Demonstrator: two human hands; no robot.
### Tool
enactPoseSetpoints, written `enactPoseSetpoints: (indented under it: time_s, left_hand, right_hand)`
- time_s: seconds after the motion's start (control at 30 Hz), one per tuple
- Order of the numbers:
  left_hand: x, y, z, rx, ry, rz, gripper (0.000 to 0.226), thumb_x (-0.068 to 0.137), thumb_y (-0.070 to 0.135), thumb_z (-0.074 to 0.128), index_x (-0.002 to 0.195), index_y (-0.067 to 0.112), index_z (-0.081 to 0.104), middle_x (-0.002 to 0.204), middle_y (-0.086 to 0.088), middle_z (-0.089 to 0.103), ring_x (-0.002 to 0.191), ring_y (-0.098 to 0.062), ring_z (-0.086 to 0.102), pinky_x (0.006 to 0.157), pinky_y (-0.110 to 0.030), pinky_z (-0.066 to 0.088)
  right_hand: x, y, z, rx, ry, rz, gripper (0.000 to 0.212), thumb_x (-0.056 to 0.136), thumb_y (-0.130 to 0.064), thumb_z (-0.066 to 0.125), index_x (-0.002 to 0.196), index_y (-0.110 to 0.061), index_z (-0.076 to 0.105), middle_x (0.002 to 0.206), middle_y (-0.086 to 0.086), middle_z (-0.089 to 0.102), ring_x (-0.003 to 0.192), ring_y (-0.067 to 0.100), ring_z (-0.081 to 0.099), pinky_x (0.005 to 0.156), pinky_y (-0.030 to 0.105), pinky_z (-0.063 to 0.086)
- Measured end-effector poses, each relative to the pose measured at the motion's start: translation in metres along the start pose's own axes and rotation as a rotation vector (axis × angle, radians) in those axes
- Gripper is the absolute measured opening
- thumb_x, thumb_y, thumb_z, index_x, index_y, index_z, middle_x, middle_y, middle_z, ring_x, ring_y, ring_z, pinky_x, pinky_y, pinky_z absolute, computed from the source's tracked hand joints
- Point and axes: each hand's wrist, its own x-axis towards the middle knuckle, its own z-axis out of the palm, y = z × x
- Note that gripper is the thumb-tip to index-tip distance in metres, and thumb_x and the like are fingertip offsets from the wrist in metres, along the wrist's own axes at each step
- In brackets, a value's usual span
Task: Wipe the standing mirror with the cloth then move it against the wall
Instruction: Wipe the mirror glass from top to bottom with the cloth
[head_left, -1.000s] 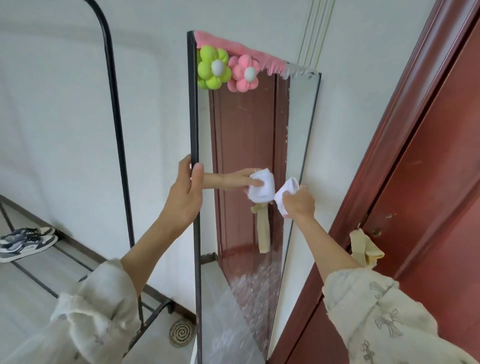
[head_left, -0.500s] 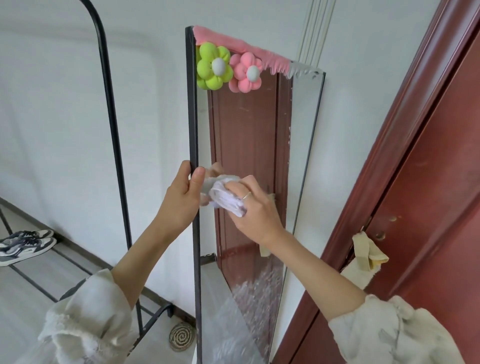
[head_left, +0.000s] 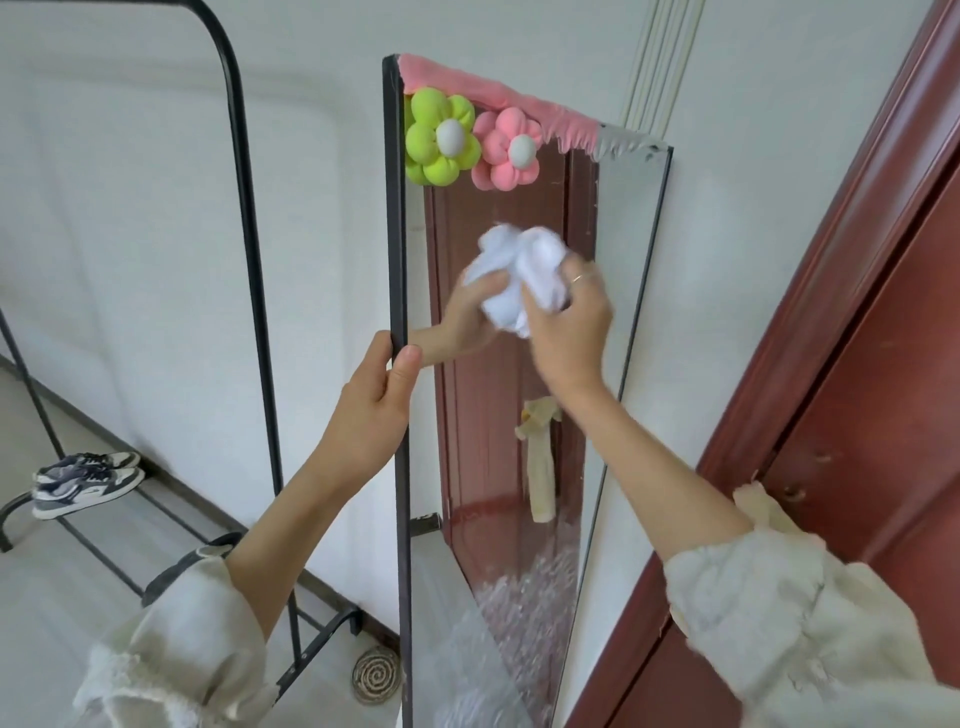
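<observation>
Mirror (head_left: 519, 415) wiping is under way, and the two hands split the work. The right hand (head_left: 569, 332) is bunched around the white cloth (head_left: 524, 275), fingers curled into the wad and pressing it onto the glass in the upper middle of the pane, just below the pink flower (head_left: 506, 150). The left hand (head_left: 371, 410) clamps the mirror's black left edge, thumb on the glass side and fingers wrapped behind the frame, a little lower than the cloth.

The mirror stands upright with its long axis vertical, directly ahead of the person and between the two arms. Its left edge is the near one; its right edge (head_left: 649, 291) angles away toward the white wall (head_left: 727, 260) and seems to sit close to it, though whether it touches cannot be told from here. The glass above and below the cloth is not yet covered by this pass, so the next strokes probably run along that vertical axis, with the left hand bracing against the push.

For the later move, the left hand already holds the edge farthest from the wall, so swinging that edge inward looks like the natural way to set it flat.

Outward, a green flower (head_left: 439, 137) sits beside the pink one under pink trim, a black rack (head_left: 249, 260) stands left with sneakers (head_left: 85, 483) on its base, and a red-brown door (head_left: 857, 415) is at right.
</observation>
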Motion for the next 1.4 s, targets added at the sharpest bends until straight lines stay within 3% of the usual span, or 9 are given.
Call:
enactPoseSetpoints:
  time_s: [0.17,0.37,0.47,0.53,0.63,0.83,1.07,1.27,1.4]
  left_hand:
    - [0.001,-0.001,-0.001,-0.101,-0.063,-0.057,0.045,0.092,0.052,0.038,0.08,0.009,0.035,0.069,0.006,0.041,0.067,-0.011,0.038,0.07,-0.032,0.037]
    - [-0.011,-0.008,-0.003,-0.18,-0.152,-0.168,0.067,0.084,0.068,0.036,0.112,0.008,0.043,0.107,-0.005,0.052,0.105,-0.018,0.05,0.099,-0.05,0.042]
    - [-0.026,-0.018,0.009,-0.179,-0.157,-0.214,0.051,0.094,0.057,0.027,0.11,0.012,0.045,0.114,0.001,0.053,0.113,-0.001,0.05,0.106,-0.037,0.04]
    - [-0.032,-0.017,0.016,-0.203,-0.148,-0.238,0.034,0.098,0.046,0.022,0.09,0.02,0.041,0.091,0.009,0.049,0.082,0.021,0.054,0.082,-0.009,0.046]
    - [-0.034,-0.016,0.019,-0.225,-0.162,-0.253,0.025,0.099,0.043,0.022,0.08,0.031,0.034,0.076,0.022,0.042,0.056,0.018,0.05,0.067,-0.005,0.043]
    - [-0.051,-0.069,0.021,-0.196,-0.209,-0.143,0.045,0.099,0.035,0.036,0.102,-0.01,0.041,0.096,-0.032,0.053,0.086,-0.028,0.045,0.072,0.0,0.037]
    - [-0.05,-0.078,0.024,-0.128,-0.194,0.07,0.007,0.1,0.022,0.039,0.095,0.019,0.044,0.089,-0.004,0.05,0.079,-0.004,0.047,0.071,-0.008,0.039]
    - [-0.058,-0.078,0.03,-0.18,-0.168,0.112,0.013,0.098,0.03,0.04,0.099,0.019,0.046,0.1,-0.012,0.052,0.092,-0.023,0.046,0.075,-0.016,0.041]
    - [-0.062,-0.074,0.029,-0.152,-0.143,0.104,0.015,0.098,0.025,0.04,0.084,0.021,0.041,0.074,-0.003,0.042,0.06,-0.004,0.041,0.059,-0.008,0.037]
  right_hand:
    - [-0.059,-0.012,-0.006,0.042,-0.237,-0.381,0.038,0.077,-0.021,0.06,0.111,-0.006,0.065,0.09,-0.001,0.051,0.069,0.003,0.049,0.062,0.011,0.043]
    - [-0.042,0.055,-0.018,-0.087,0.014,0.406,0.026,0.08,-0.023,0.052,0.101,-0.009,0.058,0.09,0.007,0.062,0.079,0.022,0.059,0.066,0.029,0.044]
    - [-0.101,0.044,-0.014,-0.008,-0.088,0.314,0.012,0.082,-0.014,0.059,0.092,-0.008,0.057,0.07,-0.004,0.056,0.064,0.012,0.056,0.056,0.024,0.041]
    - [-0.154,0.021,-0.015,0.121,-0.316,0.116,0.017,0.077,-0.007,0.062,0.092,-0.008,0.056,0.065,-0.014,0.049,0.059,-0.005,0.05,0.054,0.01,0.039]
    - [-0.201,0.017,-0.02,0.13,-0.547,0.039,0.03,0.078,-0.005,0.063,0.106,-0.013,0.054,0.074,-0.014,0.053,0.067,-0.008,0.05,0.069,0.001,0.039]
    - [-0.185,0.085,-0.036,-0.017,-0.419,0.253,0.01,0.08,-0.017,0.057,0.088,-0.018,0.051,0.064,-0.016,0.046,0.057,-0.005,0.052,0.049,0.009,0.035]
    - [-0.099,0.192,-0.035,-0.141,0.034,0.784,0.04,0.085,-0.018,0.046,0.122,-0.004,0.051,0.107,0.011,0.061,0.096,0.025,0.058,0.082,0.027,0.045]
    - [-0.085,0.25,-0.044,-0.08,0.01,1.005,0.031,0.087,-0.01,0.043,0.113,-0.027,0.047,0.073,0.005,0.054,0.047,0.016,0.052,0.042,0.025,0.038]
    - [-0.12,0.203,-0.035,-0.094,-0.001,0.845,0.043,0.086,-0.012,0.047,0.129,-0.015,0.047,0.103,0.002,0.056,0.094,0.023,0.057,0.086,0.037,0.049]
